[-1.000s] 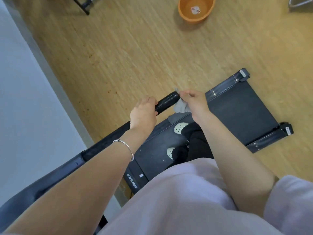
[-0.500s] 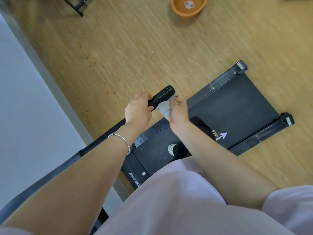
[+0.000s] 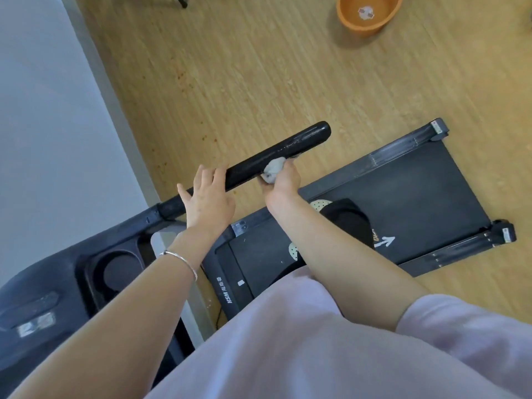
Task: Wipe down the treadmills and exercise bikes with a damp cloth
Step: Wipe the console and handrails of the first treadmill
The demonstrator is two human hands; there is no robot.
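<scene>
A loose, pale lilac top (image 3: 288, 341) covers the torso, with a short sleeve (image 3: 475, 326) ending above the right elbow. A thin silver bangle (image 3: 184, 262) circles the left wrist. The left grip (image 3: 208, 203) and right grip (image 3: 283, 180) are bare, as are the forearms. Below are black trousers (image 3: 348, 217) and shoes (image 3: 319, 204) with white, hole-dotted toes.

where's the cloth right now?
Head view, centre: the cloth is bunched in the right hand, pressed against the black handrail, just right of the left hand.
</scene>
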